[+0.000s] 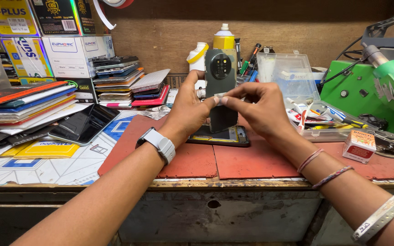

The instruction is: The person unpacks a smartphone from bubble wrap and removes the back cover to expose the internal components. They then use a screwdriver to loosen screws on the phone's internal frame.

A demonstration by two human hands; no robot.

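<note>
Your left hand (189, 109) grips the dark grey-green phone back cover with the round black camera ring (220, 79) by its edge, thumb pressed to the side, and holds it upright above the bench, while your right hand (257, 109) has thumb and forefinger closed in a pinch on a small pale strip or tab (220, 97) at the cover's middle — too small to tell whether it is tape or film. Directly below the cover the opened black smartphone body with a yellow patch inside (220, 136) lies flat on the worn red rubber work mat (251, 161). To handle the strip well, it looks wise to keep the left grip on the edges only, off the face, and to draw the tab slowly and low along the surface so that it neither tears nor drags the cover askew. A white smartwatch (160, 144) sits on your left wrist; thread bands and a pale wristband (379, 218) circle the right. Further out, a black phone screen (83, 125) rests face up to the left beside a tall stack of flat coloured packets (23, 102), a pile of phone cases (128, 84) stands behind, and a yellow-and-white spray can (224, 38) rises at the back wall. To the right are a clear plastic parts box (288, 73), a small red-and-white carton (359, 146) and a green bench machine (370, 95).
</note>
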